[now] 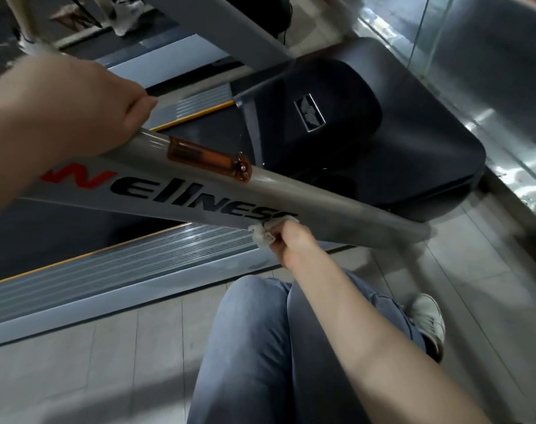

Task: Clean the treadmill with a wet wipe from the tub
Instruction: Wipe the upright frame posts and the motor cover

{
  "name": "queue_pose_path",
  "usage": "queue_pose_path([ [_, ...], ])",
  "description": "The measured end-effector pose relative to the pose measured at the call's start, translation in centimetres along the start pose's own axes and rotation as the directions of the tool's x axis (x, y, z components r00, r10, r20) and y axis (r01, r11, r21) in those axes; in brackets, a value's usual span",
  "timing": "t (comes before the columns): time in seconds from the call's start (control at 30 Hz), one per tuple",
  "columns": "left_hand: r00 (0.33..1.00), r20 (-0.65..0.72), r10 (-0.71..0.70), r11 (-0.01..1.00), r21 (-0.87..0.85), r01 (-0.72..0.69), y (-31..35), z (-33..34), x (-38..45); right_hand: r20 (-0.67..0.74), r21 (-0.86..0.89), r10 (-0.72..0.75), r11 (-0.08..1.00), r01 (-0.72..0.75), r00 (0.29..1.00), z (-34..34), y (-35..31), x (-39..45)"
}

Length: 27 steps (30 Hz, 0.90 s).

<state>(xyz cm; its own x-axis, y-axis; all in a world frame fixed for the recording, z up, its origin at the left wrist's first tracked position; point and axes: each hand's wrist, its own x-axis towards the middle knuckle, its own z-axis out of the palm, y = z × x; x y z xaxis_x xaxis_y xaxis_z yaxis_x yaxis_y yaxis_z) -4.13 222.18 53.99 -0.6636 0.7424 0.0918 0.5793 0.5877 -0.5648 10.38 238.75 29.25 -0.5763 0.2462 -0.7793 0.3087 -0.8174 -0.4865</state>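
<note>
Right hand [286, 240] gripping crumpled white wet wipe [262, 235], fingers curled round it, pressed to lower edge of grey treadmill upright bar [199, 182] just past black "Wellness" lettering. Left hand [77, 108] wrapped over same bar higher up, beside amber translucent plastic clip [208, 159]. Dark motor cover [367, 133] behind bar.

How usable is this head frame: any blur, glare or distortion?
Head view: motion blur smears the top edge and the bar's lower end; the wide angle enlarges the left hand; glare streaks the floor at right; the wipe and right hand stay fairly sharp.
</note>
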Motion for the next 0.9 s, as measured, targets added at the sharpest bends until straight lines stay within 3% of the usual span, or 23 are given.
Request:
queue_pose_path([
  [0.1, 1.0, -0.022, 0.014, 0.998, 0.066, -0.013, 0.5, -0.6, -0.4, 0.047, -0.01, 0.067, 0.998, -0.067, 0.997, 0.4, 0.1, -0.1],
  [0.2, 0.993, -0.108, 0.039, 0.993, 0.119, -0.026, 1.4, -1.6, -1.1, 0.233, -0.03, 0.107, 0.994, -0.102, 0.967, 1.9, -0.8, -3.4],
  [0.33, 0.978, -0.202, 0.056, 0.998, 0.05, -0.047, 1.1, -2.9, -2.6, 0.426, 0.072, 0.073, 0.991, -0.114, 0.902, 4.0, -1.4, -6.4],
  [0.43, 0.966, -0.255, 0.043, 0.999, 0.041, -0.034, -1.1, -3.1, -4.3, 0.336, 0.098, 0.022, 0.994, -0.058, 0.942, 4.1, 0.3, -4.5],
  [0.53, 0.97, -0.239, 0.051, 0.994, 0.103, -0.027, -4.1, -3.6, -5.9, 0.179, 0.065, 0.097, 0.992, -0.11, 0.979, 3.5, 2.3, -3.3],
  [0.67, 0.968, -0.244, 0.062, 0.984, 0.18, -0.018, -5.5, -3.5, -7.4, 0.329, 0.227, 0.017, 0.969, -0.097, 0.944, 4.6, 0.4, -5.4],
  [0.8, 0.925, -0.376, 0.049, 0.971, 0.235, 0.045, -4.5, -2.4, -8.0, 0.415, 0.305, -0.008, 0.943, -0.13, 0.91, 6.3, -0.7, -8.2],
  [0.9, 0.895, -0.443, 0.055, 0.975, 0.216, 0.047, -4.4, -2.1, -7.9, 0.302, 0.246, 0.08, 0.956, -0.158, 0.95, 6.9, 2.2, -6.8],
])
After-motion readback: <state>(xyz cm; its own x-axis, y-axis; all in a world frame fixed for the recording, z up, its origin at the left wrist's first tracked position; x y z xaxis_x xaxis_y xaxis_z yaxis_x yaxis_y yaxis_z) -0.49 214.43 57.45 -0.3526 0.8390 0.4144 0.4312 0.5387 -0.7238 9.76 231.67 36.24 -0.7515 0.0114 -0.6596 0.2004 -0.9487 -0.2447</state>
